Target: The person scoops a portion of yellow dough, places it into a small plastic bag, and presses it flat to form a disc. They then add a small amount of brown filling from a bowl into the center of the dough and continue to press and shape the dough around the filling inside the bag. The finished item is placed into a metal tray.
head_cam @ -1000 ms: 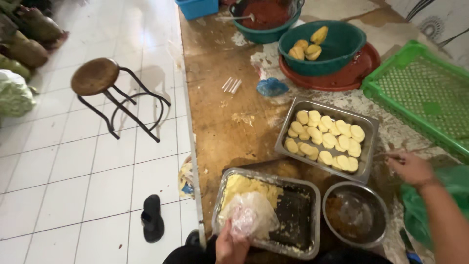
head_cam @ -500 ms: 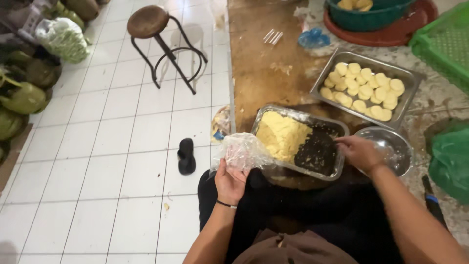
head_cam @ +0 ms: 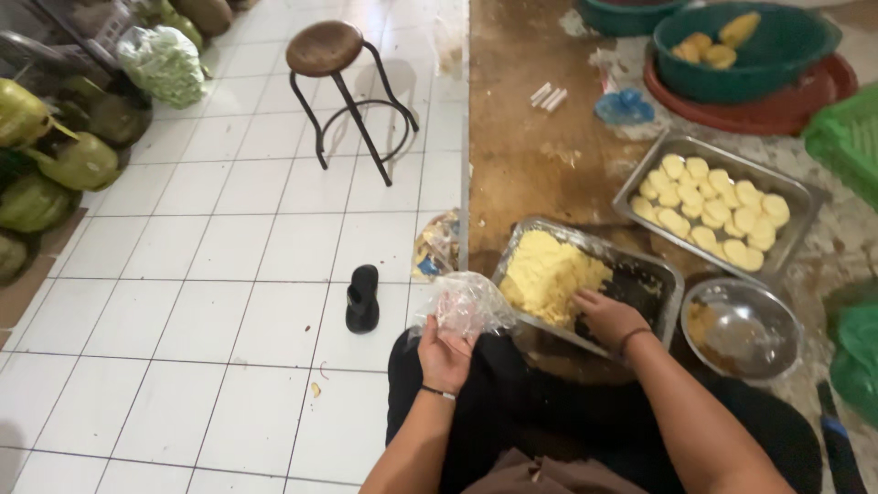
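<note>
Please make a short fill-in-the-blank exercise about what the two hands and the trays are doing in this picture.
1. The left hand holds a crumpled clear plastic ____.
2. The right hand reaches into the metal tray of yellow ____.
3. The other tray holds rows of pale round ____.
4. A round wooden ____ stands on the white tiled floor.

Missing words: bag; crumbs; pieces; stool

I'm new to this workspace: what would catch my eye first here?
Probably the metal tray of yellow crumbly dough at centre, where the right hand digs in while the left hand holds a clear plastic bag. Behind it, a second tray holds rows of pale patties.
</note>
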